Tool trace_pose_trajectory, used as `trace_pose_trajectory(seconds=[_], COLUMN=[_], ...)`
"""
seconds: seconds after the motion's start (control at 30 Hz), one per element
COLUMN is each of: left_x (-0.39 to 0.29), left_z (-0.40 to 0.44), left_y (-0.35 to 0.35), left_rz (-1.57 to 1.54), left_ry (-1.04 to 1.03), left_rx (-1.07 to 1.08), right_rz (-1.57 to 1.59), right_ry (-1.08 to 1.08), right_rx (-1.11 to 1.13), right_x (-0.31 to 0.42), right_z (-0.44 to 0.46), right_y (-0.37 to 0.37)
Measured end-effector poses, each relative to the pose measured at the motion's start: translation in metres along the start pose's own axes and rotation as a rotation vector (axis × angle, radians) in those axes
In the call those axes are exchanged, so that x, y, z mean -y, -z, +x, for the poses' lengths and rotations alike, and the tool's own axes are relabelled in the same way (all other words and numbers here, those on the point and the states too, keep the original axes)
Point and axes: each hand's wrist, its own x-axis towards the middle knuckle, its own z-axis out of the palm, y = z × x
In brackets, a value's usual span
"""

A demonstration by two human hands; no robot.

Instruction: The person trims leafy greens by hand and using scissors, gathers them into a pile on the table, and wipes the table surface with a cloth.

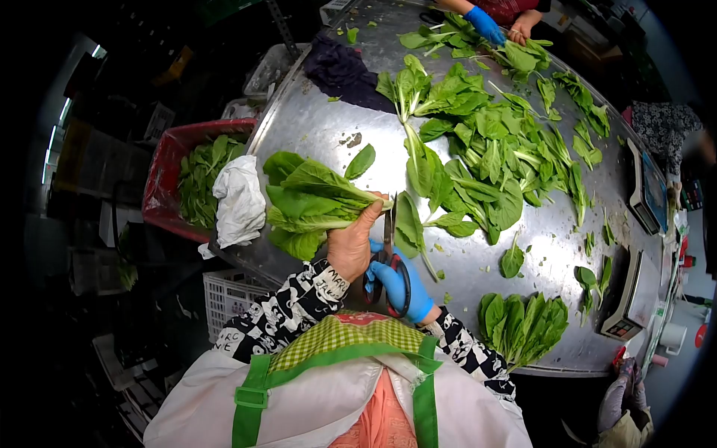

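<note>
My bare left hand (351,248) is closed round the stem end of a bunch of leafy greens (310,196), whose leaves point left over the metal table (299,127). My right hand (403,282), in a blue glove, grips scissors (389,231) by their dark handles. The blades point away from me and stand at the cut end of the stems, beside my left thumb. Just right of the blades lies a loose leaf (408,224). Another single leaf (361,162) rests beyond the bunch.
A large pile of greens (493,149) covers the middle; a bunch (523,328) sits near the front edge. Scales (631,299) stand at right. At left are a red crate (160,187) and white cloth (239,201). A co-worker's gloved hand (485,25) handles greens at the far side.
</note>
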Motion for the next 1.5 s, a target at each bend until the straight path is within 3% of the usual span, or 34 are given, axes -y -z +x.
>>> trace_pose_trajectory(seconds=[0.3,0.37,0.43,0.5,0.57,0.63,0.7,0.73,0.8,0.83,0.9,0.93,1.13,1.17,1.27,1.37,1.43,1.5], left_x=[-0.007,-0.013,-0.016,-0.021,-0.025,-0.028,-0.022,-0.014,-0.017,-0.019,-0.024,-0.028,-0.031,-0.032,-0.03,-0.034,-0.027,-0.026], left_z=[0.004,0.007,0.008,0.011,0.012,0.012,0.012,0.013,0.012,0.011,0.013,0.015,0.03,0.031,0.031,0.025,0.019,0.013], left_y=[0.003,0.003,0.0,0.006,0.011,0.014,0.019,0.027,0.022,0.02,0.019,0.021,0.056,0.057,0.05,0.037,0.03,0.02], left_rz=[0.049,0.029,-0.031,-0.164,-0.156,-0.135,-0.169,-0.199,-0.222,-0.222,-0.314,-0.338,-0.232,-0.133,-0.172,-0.12,0.07,0.051], left_ry=[0.046,0.085,0.085,0.198,0.235,0.308,0.331,0.391,0.466,0.459,0.514,0.533,0.564,0.559,0.551,0.654,0.662,0.66], left_rx=[-0.05,-0.051,-0.039,0.018,0.004,-0.018,-0.023,0.001,-0.004,0.004,0.044,0.063,-0.058,-0.119,-0.02,0.128,0.328,0.344], right_rz=[-0.162,-1.134,-1.141,-1.627,-1.645,-1.538,-1.712,-1.715,-1.794,-1.795,-1.93,-1.996,-1.657,-1.605,-1.589,-1.645,-1.644,-1.681], right_ry=[-0.154,0.129,0.042,0.077,0.01,0.088,0.403,0.412,0.498,0.508,0.205,0.225,0.818,0.844,0.856,0.83,0.825,0.828], right_rx=[-0.319,-0.288,-0.289,-0.075,-0.027,-0.278,-0.609,-0.612,-0.872,-0.879,-0.781,-0.846,-0.595,-0.484,-0.264,-0.234,-0.247,-0.292], right_x=[-0.028,-0.038,-0.027,-0.017,0.003,0.032,0.047,0.054,0.063,0.059,0.043,0.03,0.075,0.079,0.101,0.11,0.111,0.113], right_z=[0.009,0.01,0.005,0.003,0.013,0.029,0.06,0.076,0.105,0.116,0.143,0.154,0.09,0.08,0.043,0.026,0.023,0.021], right_y=[0.009,0.018,0.016,0.019,0.027,0.032,0.048,0.056,0.072,0.083,0.109,0.121,0.082,0.084,0.071,0.061,0.06,0.058])
